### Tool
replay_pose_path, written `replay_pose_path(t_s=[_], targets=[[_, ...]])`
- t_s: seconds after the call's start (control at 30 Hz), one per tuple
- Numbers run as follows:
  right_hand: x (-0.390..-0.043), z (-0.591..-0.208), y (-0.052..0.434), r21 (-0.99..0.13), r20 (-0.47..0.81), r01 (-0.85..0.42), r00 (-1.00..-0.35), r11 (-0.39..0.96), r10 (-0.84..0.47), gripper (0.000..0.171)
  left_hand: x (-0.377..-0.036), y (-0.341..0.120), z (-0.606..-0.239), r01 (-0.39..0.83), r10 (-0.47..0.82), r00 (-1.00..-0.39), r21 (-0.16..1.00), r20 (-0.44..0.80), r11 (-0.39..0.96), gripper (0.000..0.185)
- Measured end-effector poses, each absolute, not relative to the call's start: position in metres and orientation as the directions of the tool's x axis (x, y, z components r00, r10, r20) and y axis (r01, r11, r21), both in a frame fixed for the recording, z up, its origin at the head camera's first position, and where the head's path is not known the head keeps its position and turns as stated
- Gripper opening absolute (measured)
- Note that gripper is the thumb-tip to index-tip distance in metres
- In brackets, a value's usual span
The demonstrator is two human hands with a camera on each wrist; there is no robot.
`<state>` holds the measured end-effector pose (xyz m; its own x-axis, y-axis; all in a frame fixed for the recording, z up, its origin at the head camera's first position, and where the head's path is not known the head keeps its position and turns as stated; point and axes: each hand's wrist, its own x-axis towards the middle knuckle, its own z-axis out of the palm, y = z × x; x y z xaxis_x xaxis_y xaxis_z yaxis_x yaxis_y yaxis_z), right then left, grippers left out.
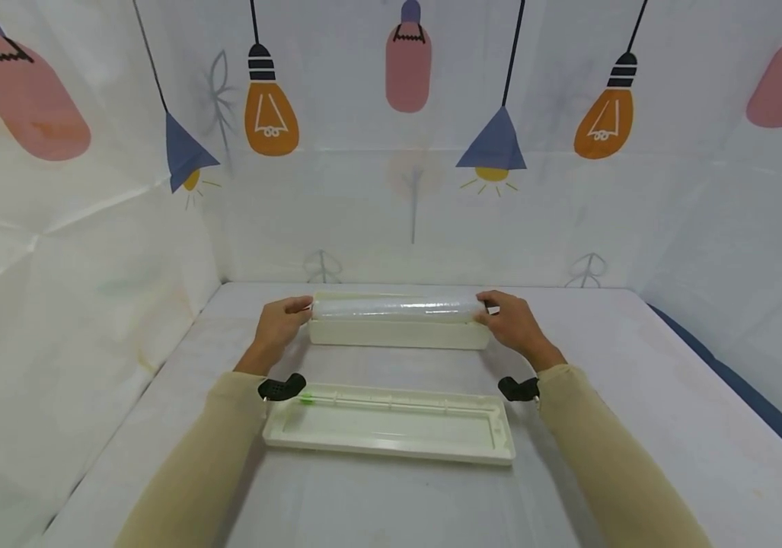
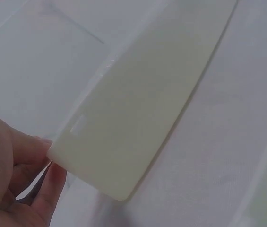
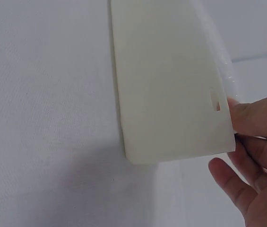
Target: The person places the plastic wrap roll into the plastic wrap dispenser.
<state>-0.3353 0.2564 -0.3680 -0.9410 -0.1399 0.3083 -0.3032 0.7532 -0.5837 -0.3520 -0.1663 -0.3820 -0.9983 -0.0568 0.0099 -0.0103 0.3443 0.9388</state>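
Where the head view looks down on the white surface (image 1: 637, 426), the cream box (image 1: 397, 333) serves as landmark: the roll of cling film (image 1: 397, 307) lies along its top opening, the left hand (image 1: 281, 323) curled round the roll's left end and the right hand (image 1: 510, 321) round its right end, so both hands grasp the roll just above the box. Nearer the person than the box lies the detached lid (image 1: 391, 425), open side up, with a green slider (image 1: 306, 398) at its left end. In the left wrist view, the box (image 2: 138, 109) shows its plain side wall with a small slot, the left hand's fingers (image 2: 29, 151) bent at its end; the roll is scarcely visible here. In the right wrist view, the box (image 3: 166, 80) again shows a slotted wall, the right hand's fingers (image 3: 246, 120) bent at its end. Judged risk: uneven lowering could wedge one roll end on the box rim or push the light box along the surface.
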Motion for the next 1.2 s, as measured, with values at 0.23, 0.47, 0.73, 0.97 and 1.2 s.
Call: replay_pose_path(t_s=[0.23,0.47,0.73,0.97,1.2], targets=[[-0.332,-0.372,0.263,-0.632,0.323,-0.249,-0.945,0.734,-0.042,0.029,-0.351,-0.168,-0.381,0.005,-0.029,-0.999,0.929,0.017,0.37,0.04],[-0.312,-0.374,0.269,-0.771,0.285,-0.204,-0.958,0.603,0.039,0.039,-0.341,-0.177,-0.384,0.049,0.053,-0.998,0.926,0.031,0.375,0.044],[-0.281,-0.376,0.28,-0.844,0.241,-0.214,-0.971,0.492,-0.009,0.047,-0.308,-0.191,-0.38,0.1,0.116,-0.992,0.869,0.05,0.485,0.044],[-0.264,-0.373,0.285,-0.857,0.201,-0.213,-0.977,0.469,-0.076,0.043,-0.29,-0.198,-0.38,0.157,0.189,-0.98,0.841,0.067,0.518,0.046],[-0.252,-0.383,0.287,-0.874,0.088,-0.149,-0.985,0.462,-0.151,0.046,-0.279,-0.21,-0.39,0.152,0.226,-0.973,0.843,0.037,0.515,0.047]])
